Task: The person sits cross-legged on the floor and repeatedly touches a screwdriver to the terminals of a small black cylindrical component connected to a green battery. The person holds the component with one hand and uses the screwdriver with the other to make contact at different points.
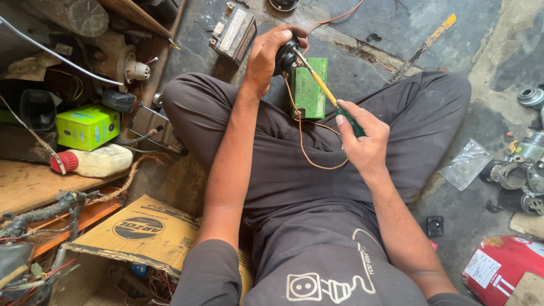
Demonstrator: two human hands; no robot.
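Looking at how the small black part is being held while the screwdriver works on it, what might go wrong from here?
The yellow-shafted screwdriver with a green handle in the right hand points at the round black part gripped in the left hand; a slip could jab those fingers. Thin orange wires hang loose beneath near the green rectangular battery and might snag or pull.

Green box (88, 127), white bottle (96, 161), cardboard (144, 229)
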